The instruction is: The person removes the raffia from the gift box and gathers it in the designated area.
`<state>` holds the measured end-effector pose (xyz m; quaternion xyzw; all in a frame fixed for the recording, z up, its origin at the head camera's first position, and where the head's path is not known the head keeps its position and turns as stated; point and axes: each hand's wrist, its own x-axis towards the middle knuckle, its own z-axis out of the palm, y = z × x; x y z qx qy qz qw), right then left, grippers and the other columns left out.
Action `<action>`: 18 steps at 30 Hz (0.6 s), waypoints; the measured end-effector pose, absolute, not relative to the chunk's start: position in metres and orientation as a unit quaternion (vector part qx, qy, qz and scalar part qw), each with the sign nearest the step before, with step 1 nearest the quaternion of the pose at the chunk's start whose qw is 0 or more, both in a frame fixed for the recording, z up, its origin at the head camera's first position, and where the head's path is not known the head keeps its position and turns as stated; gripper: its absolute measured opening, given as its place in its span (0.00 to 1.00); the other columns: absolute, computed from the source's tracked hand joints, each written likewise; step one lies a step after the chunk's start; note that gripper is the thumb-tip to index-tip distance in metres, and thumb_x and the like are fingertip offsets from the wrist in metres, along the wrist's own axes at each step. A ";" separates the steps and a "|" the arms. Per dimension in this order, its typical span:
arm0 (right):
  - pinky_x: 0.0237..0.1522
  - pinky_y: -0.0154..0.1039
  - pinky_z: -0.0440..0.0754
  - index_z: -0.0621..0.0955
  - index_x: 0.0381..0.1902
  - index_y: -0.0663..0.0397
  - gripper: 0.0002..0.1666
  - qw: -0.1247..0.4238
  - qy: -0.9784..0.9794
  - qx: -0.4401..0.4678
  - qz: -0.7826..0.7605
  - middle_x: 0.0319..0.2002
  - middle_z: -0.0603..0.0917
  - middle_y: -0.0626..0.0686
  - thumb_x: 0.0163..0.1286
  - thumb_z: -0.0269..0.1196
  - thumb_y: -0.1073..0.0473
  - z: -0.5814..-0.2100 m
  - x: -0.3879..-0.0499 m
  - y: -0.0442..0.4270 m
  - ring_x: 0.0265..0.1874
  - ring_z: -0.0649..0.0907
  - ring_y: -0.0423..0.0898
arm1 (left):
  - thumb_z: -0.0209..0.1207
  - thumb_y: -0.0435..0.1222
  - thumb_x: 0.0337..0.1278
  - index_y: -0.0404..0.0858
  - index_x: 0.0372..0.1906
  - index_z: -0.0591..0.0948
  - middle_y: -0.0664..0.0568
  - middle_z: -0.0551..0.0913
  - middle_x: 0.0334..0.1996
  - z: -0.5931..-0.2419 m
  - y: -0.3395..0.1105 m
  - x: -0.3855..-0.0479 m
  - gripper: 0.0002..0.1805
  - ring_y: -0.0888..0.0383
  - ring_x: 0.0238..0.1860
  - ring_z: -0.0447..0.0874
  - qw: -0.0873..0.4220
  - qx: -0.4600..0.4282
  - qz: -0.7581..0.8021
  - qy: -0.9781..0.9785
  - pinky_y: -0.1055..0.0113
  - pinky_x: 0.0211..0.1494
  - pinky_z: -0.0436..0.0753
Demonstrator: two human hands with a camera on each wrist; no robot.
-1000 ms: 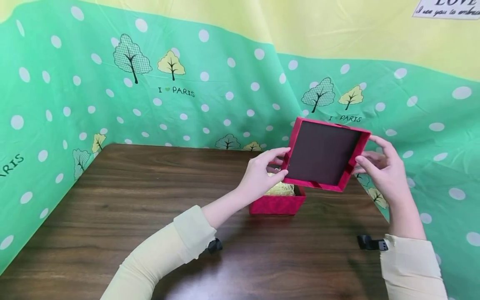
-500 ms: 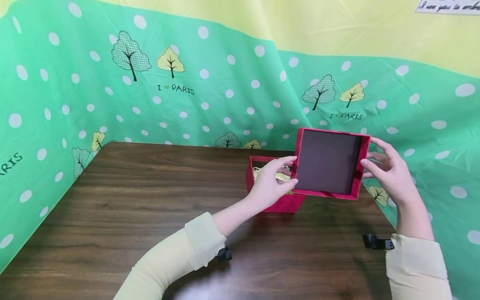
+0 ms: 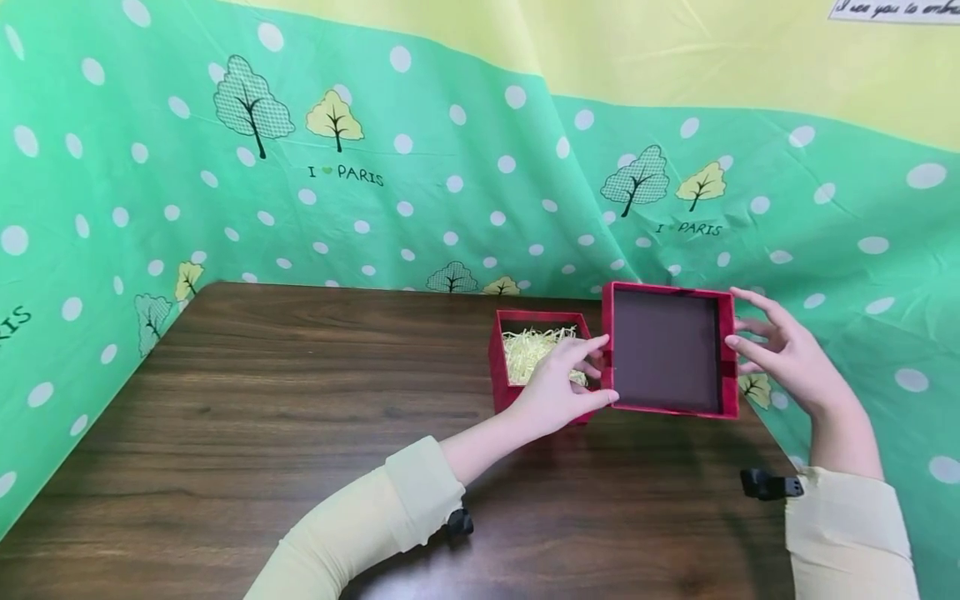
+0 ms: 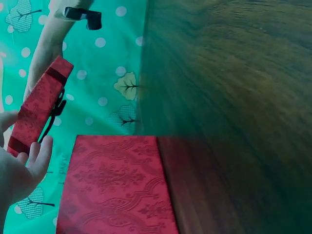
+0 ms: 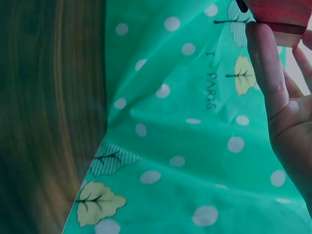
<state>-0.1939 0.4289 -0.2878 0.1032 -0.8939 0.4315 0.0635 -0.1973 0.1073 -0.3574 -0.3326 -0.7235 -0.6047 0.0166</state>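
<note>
A square red box lid point(image 3: 666, 350) is held upright above the table, its dark inner side facing me. My left hand point(image 3: 555, 383) pinches its left edge between thumb and fingers. At the lid's right edge my right hand point(image 3: 787, 362) grips with thumb and fingers. In the left wrist view the lid point(image 4: 35, 117) appears edge-on, with dark ribbon bands and what looks like a bow. Just left of the lid, the red box point(image 3: 497, 375) stands uncovered on the table, partly behind my left hand. Pale yellow shredded paper point(image 3: 525, 348) fills it. The box's wall point(image 4: 117, 185) has an embossed pattern.
The dark wood table point(image 3: 300, 433) ends at a back edge and a slanting right edge. A green polka-dot cloth point(image 3: 450, 192) with printed trees hangs behind it and along both sides. Each sleeve cuff carries a black device point(image 3: 768, 485).
Both hands have lowered the lid and shifted it slightly right, turning it level from a tilt. More of the box and its shredded paper now shows.
</note>
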 end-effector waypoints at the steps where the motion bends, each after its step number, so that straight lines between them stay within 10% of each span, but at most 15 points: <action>1: 0.28 0.36 0.84 0.54 0.74 0.40 0.42 0.059 -0.894 0.105 0.432 0.50 0.72 0.40 0.68 0.56 0.69 -0.289 -0.194 0.431 0.39 0.81 0.30 | 0.71 0.35 0.44 0.44 0.67 0.68 0.49 0.74 0.49 -0.360 0.108 -0.197 0.40 0.67 0.41 0.80 0.011 -0.337 -0.601 -0.725 0.79 0.38 0.80; 18: 0.30 0.43 0.84 0.53 0.74 0.34 0.40 -0.040 -0.922 0.077 0.378 0.52 0.65 0.36 0.70 0.56 0.59 -0.304 -0.192 0.464 0.36 0.82 0.33 | 0.71 0.35 0.44 0.41 0.70 0.62 0.50 0.73 0.52 -0.388 0.131 -0.182 0.45 0.67 0.37 0.81 -0.039 -0.363 -0.560 -0.744 0.82 0.36 0.79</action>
